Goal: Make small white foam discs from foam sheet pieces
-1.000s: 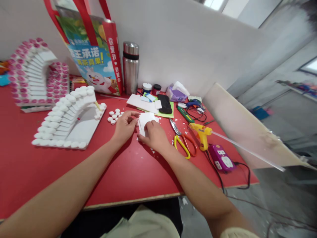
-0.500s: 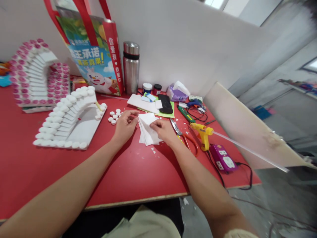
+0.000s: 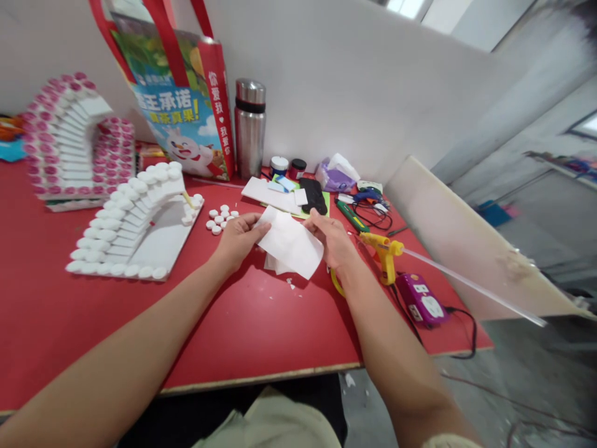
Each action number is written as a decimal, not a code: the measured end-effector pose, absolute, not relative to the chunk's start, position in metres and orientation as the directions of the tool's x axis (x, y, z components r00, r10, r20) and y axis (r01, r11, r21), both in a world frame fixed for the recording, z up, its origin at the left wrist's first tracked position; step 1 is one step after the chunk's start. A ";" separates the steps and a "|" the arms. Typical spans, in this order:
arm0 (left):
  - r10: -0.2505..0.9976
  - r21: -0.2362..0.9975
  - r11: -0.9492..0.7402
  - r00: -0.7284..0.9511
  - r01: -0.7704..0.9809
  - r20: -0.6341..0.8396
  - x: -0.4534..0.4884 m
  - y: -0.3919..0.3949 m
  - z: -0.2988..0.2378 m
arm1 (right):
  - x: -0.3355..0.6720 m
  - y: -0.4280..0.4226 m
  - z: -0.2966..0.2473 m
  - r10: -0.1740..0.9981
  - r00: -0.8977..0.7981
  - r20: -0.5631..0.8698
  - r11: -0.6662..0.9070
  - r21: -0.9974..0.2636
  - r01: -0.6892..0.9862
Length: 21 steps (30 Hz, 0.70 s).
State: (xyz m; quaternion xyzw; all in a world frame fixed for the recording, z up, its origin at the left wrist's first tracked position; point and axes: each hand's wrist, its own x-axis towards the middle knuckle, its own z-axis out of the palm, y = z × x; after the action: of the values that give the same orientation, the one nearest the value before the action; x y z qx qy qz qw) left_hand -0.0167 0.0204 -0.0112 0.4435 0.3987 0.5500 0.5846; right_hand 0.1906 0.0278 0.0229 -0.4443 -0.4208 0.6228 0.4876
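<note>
A white sheet of paper (image 3: 293, 241) is spread between my hands, tilted just above the table. My left hand (image 3: 239, 239) pinches its left edge between thumb and fingers. At the upper right edge of the same sheet, my right hand (image 3: 333, 239) grips with bent fingers, partly hidden by the paper. Several more white sheets (image 3: 275, 266) lie below it, mostly covered. White round pieces (image 3: 218, 219) lie in a group just left of my left hand. Under my right wrist shows part of a yellow ring (image 3: 336, 284).
White arched model (image 3: 121, 227) and pink-dotted model (image 3: 46, 146) stand left. Behind are a bag (image 3: 186, 118), steel flask (image 3: 250, 134), small jars (image 3: 278, 165) and a tissue pack (image 3: 336, 177). On the right are a green-handled tool (image 3: 351, 216), yellow glue gun (image 3: 383, 252) and purple power socket (image 3: 422, 300).
One sheet has come up off the stack and turned, now stretched between both hands. My right hand moved right to its edge, and its wrist now covers the orange-handled scissors.
</note>
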 end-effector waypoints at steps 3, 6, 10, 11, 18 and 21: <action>0.992 0.960 0.017 0.125 -0.279 0.018 -0.017 0.018 -0.008 | 0.193 0.028 0.020 0.975 -0.167 -0.148 -0.173 -0.974 -0.147; 0.984 0.968 0.020 0.174 -0.252 0.025 -0.017 0.018 -0.007 | 0.193 0.024 0.020 0.948 -0.279 -0.151 -0.171 -0.984 -0.049; 0.985 0.973 0.003 0.169 -0.231 0.037 -0.019 0.021 -0.010 | 0.193 0.022 0.020 0.936 -0.320 -0.147 -0.170 -0.984 -0.047; 0.986 0.969 -0.005 0.159 -0.245 0.046 -0.020 0.023 -0.011 | 0.193 0.023 0.020 0.939 -0.311 -0.144 -0.174 -0.982 -0.071; 0.985 0.911 0.014 0.160 -0.411 0.057 -0.023 0.029 -0.018 | 0.192 0.031 0.016 0.971 -0.149 -0.185 -0.209 -0.964 -0.164; 0.984 0.906 0.049 0.178 -0.421 0.030 -0.022 0.026 -0.014 | 0.190 0.030 0.016 0.978 -0.137 -0.160 -0.179 -0.974 -0.136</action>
State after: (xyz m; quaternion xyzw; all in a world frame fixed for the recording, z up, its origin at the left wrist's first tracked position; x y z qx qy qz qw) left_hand -0.0222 0.0264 -0.0135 0.4203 0.3347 0.5468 0.6422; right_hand 0.1904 0.0300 0.0161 -0.4702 -0.4473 0.6068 0.4589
